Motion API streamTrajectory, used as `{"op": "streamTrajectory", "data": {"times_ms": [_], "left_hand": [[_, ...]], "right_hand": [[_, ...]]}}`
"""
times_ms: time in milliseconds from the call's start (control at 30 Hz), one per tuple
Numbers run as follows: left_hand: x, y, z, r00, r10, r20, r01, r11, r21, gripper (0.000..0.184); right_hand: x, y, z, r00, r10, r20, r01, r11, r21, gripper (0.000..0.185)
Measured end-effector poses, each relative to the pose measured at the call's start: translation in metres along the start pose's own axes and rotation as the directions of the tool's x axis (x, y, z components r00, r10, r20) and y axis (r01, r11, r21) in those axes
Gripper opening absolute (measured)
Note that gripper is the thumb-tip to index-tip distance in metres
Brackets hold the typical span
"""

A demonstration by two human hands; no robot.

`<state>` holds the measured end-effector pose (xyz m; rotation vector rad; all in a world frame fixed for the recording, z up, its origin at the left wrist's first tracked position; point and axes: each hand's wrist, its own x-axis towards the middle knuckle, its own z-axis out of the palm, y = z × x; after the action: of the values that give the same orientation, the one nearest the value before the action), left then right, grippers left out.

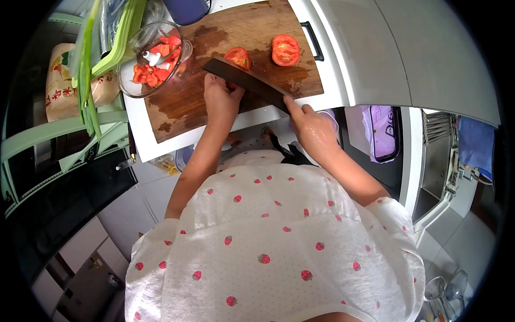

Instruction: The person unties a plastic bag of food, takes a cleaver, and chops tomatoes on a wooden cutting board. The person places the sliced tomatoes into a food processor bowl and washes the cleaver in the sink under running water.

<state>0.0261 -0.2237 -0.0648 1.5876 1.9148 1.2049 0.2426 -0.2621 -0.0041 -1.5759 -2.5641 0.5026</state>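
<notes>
In my right hand [315, 129] is the handle end of a dark, broad-bladed knife [247, 80], which lies slantwise over the wooden cutting board [188, 102]. My left hand [221, 99] is curled at the board's near part, beside the blade's far end; a bit of red tomato shows by its fingers, mostly hidden by the knife. Just beyond the blade lies a tomato piece [237, 56]. A tomato half [284, 50] rests cut face up at the board's right. Left of the knife, a clear glass bowl [126, 80] holds chopped tomato [145, 75] and a white-and-grey object [153, 58].
Green onions [85, 75] and a green plastic basket [120, 45] stand left of the bowl, near a printed bag [59, 96]. A dark blue container [185, 9] is at the board's far edge. A black handle [313, 42] lies right of the board.
</notes>
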Motion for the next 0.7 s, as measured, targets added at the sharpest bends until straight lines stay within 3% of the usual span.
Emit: {"op": "streamTrajectory", "data": {"times_ms": [67,167,267,367,433,500,600,667,700], "left_hand": [[0.003,0.000,-0.003,1.000,0.012,-0.026,-0.013,0.999,-0.047,0.018],[0.001,-0.001,-0.006,0.999,0.047,-0.021,-0.049,0.994,-0.094,0.020],[-0.002,-0.001,-0.003,0.997,-0.075,-0.005,0.072,0.971,-0.228,0.019],[-0.004,0.005,-0.002,0.999,0.039,-0.001,-0.039,0.990,-0.132,0.016],[-0.009,0.003,0.001,0.998,-0.035,0.053,0.034,0.999,0.034,0.013],[-0.006,-0.003,-0.003,0.996,-0.075,0.044,0.074,0.997,0.025,0.013],[0.000,-0.002,-0.010,0.994,-0.109,0.022,0.110,0.994,-0.006,0.014],[0.002,-0.001,-0.017,0.994,-0.100,0.041,0.098,0.994,0.039,0.019],[0.002,-0.002,-0.018,0.994,-0.100,0.038,0.099,0.994,0.042,0.019]], "right_hand": [[0.010,-0.002,0.011,0.995,-0.067,-0.078,0.068,0.997,0.018,0.057],[0.004,0.000,0.000,0.997,-0.072,-0.039,0.073,0.997,0.016,0.059],[0.000,0.011,0.008,0.998,-0.068,-0.008,0.068,0.996,-0.062,0.061],[0.017,0.004,0.016,0.992,-0.092,-0.087,0.087,0.994,-0.063,0.062],[0.020,0.002,0.018,0.992,-0.073,-0.100,0.069,0.996,-0.048,0.061],[0.016,0.003,0.016,0.993,-0.056,-0.100,0.052,0.998,-0.040,0.060],[-0.002,0.009,0.006,1.000,0.000,0.024,-0.001,0.999,0.043,0.055],[-0.006,0.009,0.006,0.992,0.123,-0.040,-0.089,0.877,0.471,0.047],[-0.006,0.009,0.004,0.992,0.119,-0.041,-0.086,0.877,0.473,0.047]]}}
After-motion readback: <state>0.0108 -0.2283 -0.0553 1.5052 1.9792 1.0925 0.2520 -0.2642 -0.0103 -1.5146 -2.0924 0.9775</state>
